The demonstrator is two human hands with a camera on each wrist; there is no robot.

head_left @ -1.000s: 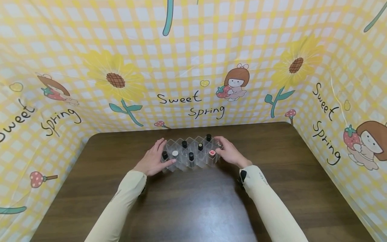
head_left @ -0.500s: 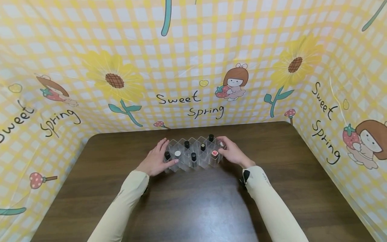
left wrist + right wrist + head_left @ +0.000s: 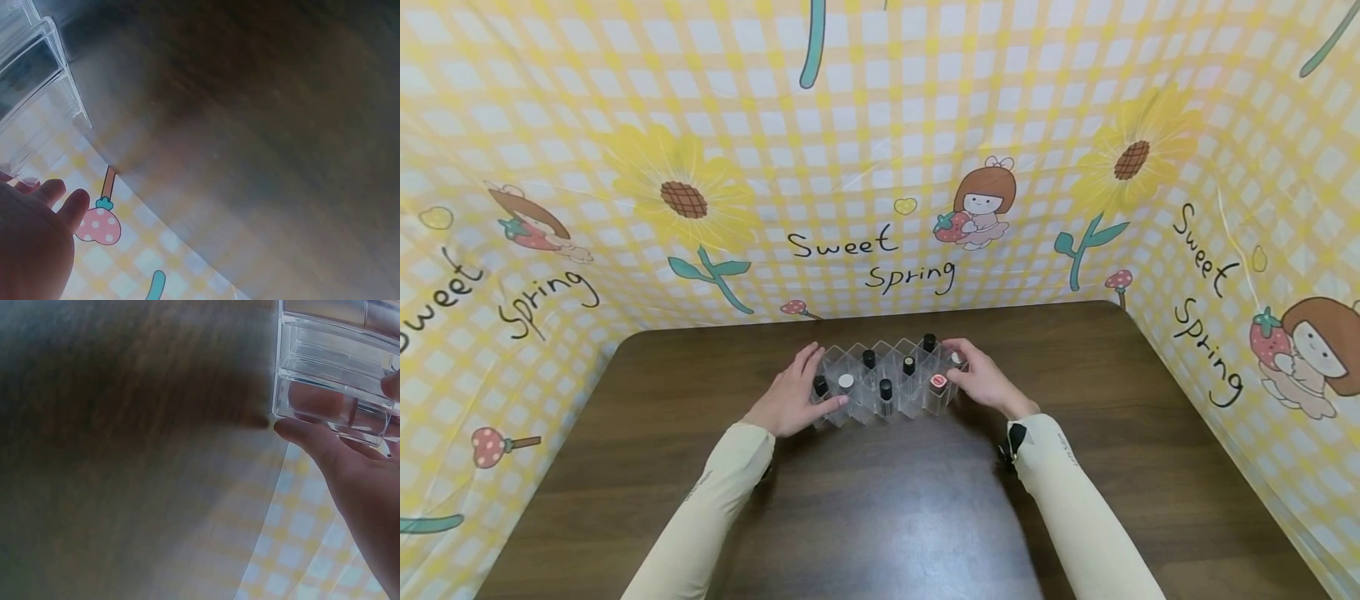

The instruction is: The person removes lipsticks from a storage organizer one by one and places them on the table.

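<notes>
A dark brown wood-grain table (image 3: 1150,417) with rounded far corners was enclosed on three sides by a yellow-and-white checked plastic sheet (image 3: 880,125). The sheet was printed with sunflowers (image 3: 685,196), cartoon girls with strawberries (image 3: 981,208), small red mushrooms (image 3: 493,444) and the handwritten words "Sweet Spring" (image 3: 872,260). Soft, even light was cast over the scene, and a pale sheen was seen on the near part of the tabletop.
</notes>
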